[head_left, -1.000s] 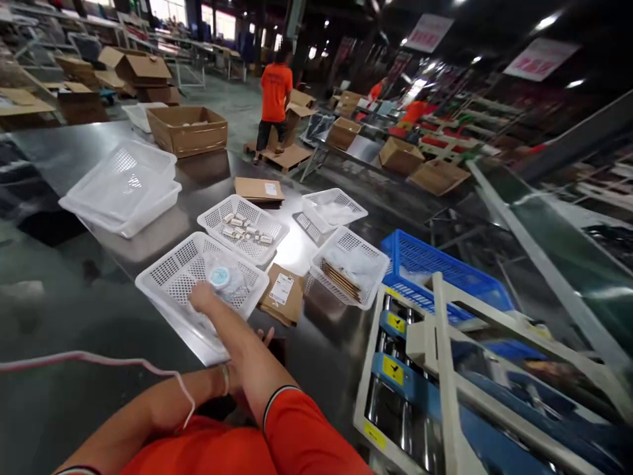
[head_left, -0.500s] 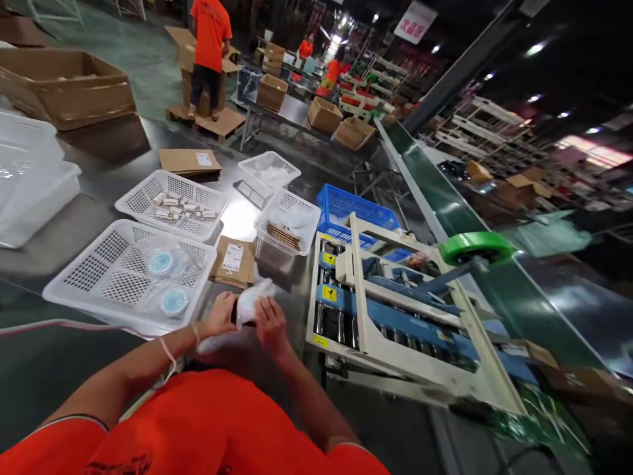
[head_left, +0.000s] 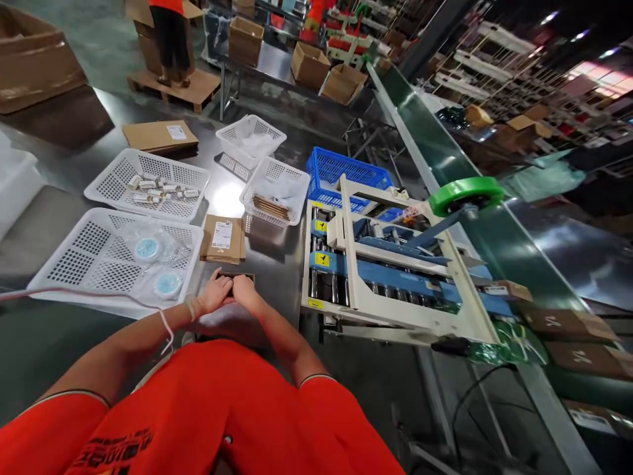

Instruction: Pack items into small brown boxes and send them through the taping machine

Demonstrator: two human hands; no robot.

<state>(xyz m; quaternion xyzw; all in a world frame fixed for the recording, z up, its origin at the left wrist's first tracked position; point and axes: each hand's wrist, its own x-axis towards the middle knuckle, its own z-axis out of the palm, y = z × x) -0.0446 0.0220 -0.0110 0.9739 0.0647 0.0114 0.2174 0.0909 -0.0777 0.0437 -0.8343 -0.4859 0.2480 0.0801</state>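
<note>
My left hand and my right hand meet at the table's near edge, fingers curled and close together on a small brown cardboard box. Only its far edge and a corner show; the hands cover the rest. Just beyond it lie flat brown cardboard pieces with a white label on top. To the left, a white basket holds two round light-blue items in clear plastic. The white bundle seen earlier is out of sight.
A white basket of small white-and-brown pieces, more baskets and flat cardboard stand farther back. Right of the table are a blue crate, a cream-framed roller machine with a green wheel, and a green conveyor belt. A cord crosses my left arm.
The white bundle that was between my hands has gone from view. Both hands have come closer together, now on a cardboard box. The whole view has tilted downward.
</note>
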